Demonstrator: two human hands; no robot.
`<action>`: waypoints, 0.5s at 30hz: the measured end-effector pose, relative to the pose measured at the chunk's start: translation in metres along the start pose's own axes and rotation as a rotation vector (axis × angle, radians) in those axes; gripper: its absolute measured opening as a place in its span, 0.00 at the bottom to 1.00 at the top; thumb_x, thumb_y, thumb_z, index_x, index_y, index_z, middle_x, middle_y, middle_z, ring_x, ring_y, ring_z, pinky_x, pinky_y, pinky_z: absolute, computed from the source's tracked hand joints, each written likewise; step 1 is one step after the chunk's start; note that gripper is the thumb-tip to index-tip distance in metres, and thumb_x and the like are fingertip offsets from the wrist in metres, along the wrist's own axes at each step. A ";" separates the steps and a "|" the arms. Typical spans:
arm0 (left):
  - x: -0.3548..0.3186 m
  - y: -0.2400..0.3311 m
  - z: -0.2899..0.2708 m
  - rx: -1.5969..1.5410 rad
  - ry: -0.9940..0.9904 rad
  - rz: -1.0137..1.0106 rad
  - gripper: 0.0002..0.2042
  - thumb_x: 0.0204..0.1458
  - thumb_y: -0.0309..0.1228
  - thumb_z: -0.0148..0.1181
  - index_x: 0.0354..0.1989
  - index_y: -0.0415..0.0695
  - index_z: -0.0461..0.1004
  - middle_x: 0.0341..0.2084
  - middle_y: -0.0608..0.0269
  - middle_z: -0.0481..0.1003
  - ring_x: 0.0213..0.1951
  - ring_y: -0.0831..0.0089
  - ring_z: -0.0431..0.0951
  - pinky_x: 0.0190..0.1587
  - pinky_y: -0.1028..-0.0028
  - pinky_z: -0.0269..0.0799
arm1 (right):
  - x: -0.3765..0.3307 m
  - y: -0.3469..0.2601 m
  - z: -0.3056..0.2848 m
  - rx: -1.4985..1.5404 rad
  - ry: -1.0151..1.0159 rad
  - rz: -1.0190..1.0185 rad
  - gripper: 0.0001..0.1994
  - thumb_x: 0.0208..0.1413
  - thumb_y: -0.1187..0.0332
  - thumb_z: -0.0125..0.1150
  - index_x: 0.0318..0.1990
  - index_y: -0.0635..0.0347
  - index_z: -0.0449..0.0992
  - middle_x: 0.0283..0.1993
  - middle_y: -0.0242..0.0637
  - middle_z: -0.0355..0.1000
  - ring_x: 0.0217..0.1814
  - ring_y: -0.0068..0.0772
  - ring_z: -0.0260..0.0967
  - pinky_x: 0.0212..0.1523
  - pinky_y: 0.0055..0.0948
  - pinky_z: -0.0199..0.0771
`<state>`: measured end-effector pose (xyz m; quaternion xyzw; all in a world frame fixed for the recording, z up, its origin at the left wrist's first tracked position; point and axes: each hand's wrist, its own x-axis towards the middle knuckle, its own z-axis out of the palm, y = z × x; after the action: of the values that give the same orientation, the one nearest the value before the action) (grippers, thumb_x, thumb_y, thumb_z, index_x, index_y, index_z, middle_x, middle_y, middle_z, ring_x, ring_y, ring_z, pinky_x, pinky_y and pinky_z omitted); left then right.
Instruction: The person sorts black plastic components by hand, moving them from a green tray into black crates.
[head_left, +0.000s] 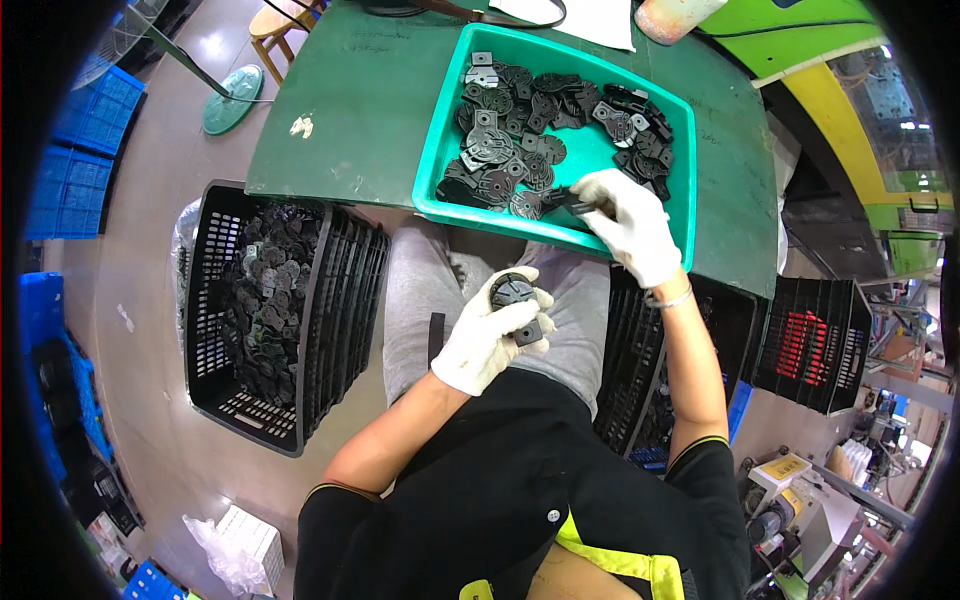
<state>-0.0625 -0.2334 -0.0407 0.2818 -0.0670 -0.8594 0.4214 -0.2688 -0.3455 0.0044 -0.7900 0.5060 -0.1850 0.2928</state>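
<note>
My left hand (pixel 490 335), in a white glove, is closed round a black round part with a square tab (pixel 514 291), held above my lap. My right hand (pixel 632 222), gloved the same way, reaches over the near rim of a teal tray (pixel 428 170). Its fingers are closed on a dark flat part (pixel 574 203) at the tray's near edge; its full shape is partly hidden by the fingers. Inside the tray lie heaps of similar black parts (pixel 490 140), round with tabs, to the left, far side and right.
The tray stands on a green table (pixel 340 110). On the left, a black crate (pixel 300 420) holds many such parts. More black crates (pixel 630 370) stand by my right leg, and one with red pieces (pixel 803 345) farther right. A green and yellow machine (pixel 830 100) rises at the far right.
</note>
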 end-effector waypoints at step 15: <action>-0.013 -0.041 0.036 0.022 -0.037 0.165 0.22 0.55 0.32 0.57 0.57 0.44 0.59 0.41 0.56 0.72 0.38 0.66 0.76 0.35 0.64 0.76 | -0.102 -0.008 0.032 0.011 0.698 -0.666 0.17 0.33 0.78 0.67 0.36 0.55 0.76 0.33 0.36 0.72 0.32 0.38 0.71 0.31 0.32 0.72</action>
<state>-0.1035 -0.2019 -0.0200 0.2641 -0.1073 -0.8260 0.4863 -0.2878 -0.2419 -0.0142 -0.7982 0.2925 -0.5255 0.0345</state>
